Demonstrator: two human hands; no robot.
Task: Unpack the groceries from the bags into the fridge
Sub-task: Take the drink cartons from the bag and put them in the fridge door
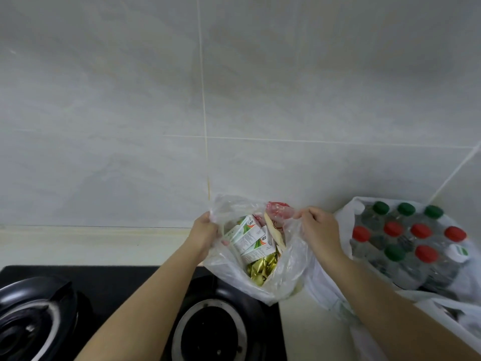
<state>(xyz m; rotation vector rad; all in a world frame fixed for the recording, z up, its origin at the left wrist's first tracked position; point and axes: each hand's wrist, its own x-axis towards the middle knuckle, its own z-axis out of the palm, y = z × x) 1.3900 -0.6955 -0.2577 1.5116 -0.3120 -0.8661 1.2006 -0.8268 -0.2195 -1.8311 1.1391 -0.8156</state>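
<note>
A clear plastic bag (286,277) sits on the counter at the stove's right edge, its mouth pulled wide. My left hand (204,231) grips its left rim and my right hand (318,230) grips its right rim. Inside lie white-and-green cartons (248,237), gold foil packets (261,267) and a red-wrapped item (277,211). To the right, a second white bag (346,212) holds a shrink-wrapped pack of bottles (406,243) with red and green caps. No fridge is in view.
A black gas stove (130,277) with two burners fills the lower left, under my left forearm. A pale counter (78,243) runs along a grey tiled wall (234,100). More white plastic lies at the lower right (458,313).
</note>
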